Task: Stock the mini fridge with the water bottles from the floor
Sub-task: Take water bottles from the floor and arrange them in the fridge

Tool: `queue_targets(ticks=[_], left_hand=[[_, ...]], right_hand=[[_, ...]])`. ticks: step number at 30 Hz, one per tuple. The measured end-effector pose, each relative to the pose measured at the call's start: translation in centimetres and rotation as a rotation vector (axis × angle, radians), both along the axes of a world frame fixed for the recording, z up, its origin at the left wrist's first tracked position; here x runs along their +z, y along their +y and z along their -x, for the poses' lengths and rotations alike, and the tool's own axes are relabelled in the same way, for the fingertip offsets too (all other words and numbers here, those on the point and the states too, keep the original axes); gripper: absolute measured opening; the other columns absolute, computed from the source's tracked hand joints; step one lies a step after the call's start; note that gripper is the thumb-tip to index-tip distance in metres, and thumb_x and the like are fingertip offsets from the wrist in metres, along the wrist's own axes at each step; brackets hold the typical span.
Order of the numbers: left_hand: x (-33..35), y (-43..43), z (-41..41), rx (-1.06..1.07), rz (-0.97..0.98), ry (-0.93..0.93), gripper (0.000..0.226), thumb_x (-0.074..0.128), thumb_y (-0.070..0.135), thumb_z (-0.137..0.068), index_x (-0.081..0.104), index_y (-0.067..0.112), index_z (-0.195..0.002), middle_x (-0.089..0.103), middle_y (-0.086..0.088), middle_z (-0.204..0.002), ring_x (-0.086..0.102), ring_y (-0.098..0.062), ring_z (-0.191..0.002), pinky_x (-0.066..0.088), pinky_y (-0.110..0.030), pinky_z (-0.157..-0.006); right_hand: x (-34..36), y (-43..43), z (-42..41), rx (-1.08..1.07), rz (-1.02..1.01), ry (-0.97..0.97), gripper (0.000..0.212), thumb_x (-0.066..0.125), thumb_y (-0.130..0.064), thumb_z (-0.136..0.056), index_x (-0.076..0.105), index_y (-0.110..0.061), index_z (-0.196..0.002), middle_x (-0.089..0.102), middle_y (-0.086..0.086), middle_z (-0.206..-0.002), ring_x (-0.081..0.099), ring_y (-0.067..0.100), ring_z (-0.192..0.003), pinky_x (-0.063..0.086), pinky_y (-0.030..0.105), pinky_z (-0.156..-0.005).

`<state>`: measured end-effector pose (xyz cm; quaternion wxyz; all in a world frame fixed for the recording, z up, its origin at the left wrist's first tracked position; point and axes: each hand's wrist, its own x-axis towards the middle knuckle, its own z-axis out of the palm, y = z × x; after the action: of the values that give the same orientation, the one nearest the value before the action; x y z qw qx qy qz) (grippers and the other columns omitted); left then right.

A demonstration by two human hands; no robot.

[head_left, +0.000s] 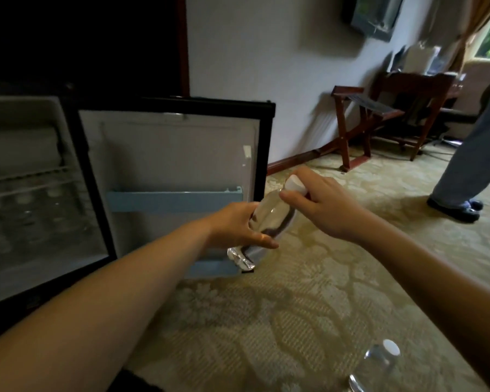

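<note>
A clear water bottle [269,222] with a white cap is held tilted in the air in front of the open fridge door [170,154]. My left hand [238,227] grips its body from the left. My right hand [323,205] pinches its neck and cap end from the right. The mini fridge [26,193] stands open at the left, with several capped bottles blurred on its lower shelf. Another water bottle [379,360] stands on the carpet at the bottom right, partly behind my right forearm.
The door has a pale blue shelf rail [176,200] and a lower one behind the bottle's base. Patterned carpet [266,321] covers the floor. A person's legs [470,171] stand at the right. A wooden luggage rack [362,123] and a desk line the wall.
</note>
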<state>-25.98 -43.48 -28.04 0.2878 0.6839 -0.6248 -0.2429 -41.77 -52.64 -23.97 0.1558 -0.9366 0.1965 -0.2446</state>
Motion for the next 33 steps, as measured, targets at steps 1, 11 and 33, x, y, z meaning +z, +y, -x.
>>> queue_targets(ticks=[1, 11, 33], left_hand=[[0.8, 0.8, -0.8, 0.004, 0.005, -0.013, 0.038, 0.073, 0.03, -0.077, 0.053, 0.021, -0.108, 0.055, 0.012, -0.09, 0.057, -0.006, -0.087, 0.046, -0.006, -0.069], [3.8, 9.8, -9.2, 0.237, 0.16, -0.013, 0.055, 0.069, 0.045, -0.077, 0.032, 0.038, -0.117, 0.058, 0.015, -0.103, 0.059, -0.002, -0.097, 0.05, -0.026, -0.088], [2.0, 22.2, -26.4, 0.811, 0.557, -0.047, 0.053, 0.077, 0.033, -0.072, 0.055, 0.025, -0.119, 0.057, 0.01, -0.108, 0.056, -0.009, -0.1, 0.041, -0.013, -0.068]], right_hand=[[0.6, 0.5, -0.9, 0.014, 0.019, -0.026, 0.023, 0.048, -0.039, -0.093, 0.047, -0.016, -0.093, 0.054, -0.004, -0.077, 0.049, 0.011, -0.069, 0.036, 0.025, -0.058], [5.2, 7.1, -11.5, 0.191, 0.108, -0.175, 0.022, 0.048, -0.043, -0.093, 0.042, -0.022, -0.092, 0.052, -0.003, -0.083, 0.051, 0.019, -0.078, 0.033, 0.029, -0.062], [6.3, 17.8, -34.0, 0.346, -0.287, -0.347, 0.025, 0.058, -0.037, -0.09, 0.057, -0.013, -0.094, 0.054, -0.004, -0.077, 0.054, 0.01, -0.068, 0.043, 0.012, -0.055]])
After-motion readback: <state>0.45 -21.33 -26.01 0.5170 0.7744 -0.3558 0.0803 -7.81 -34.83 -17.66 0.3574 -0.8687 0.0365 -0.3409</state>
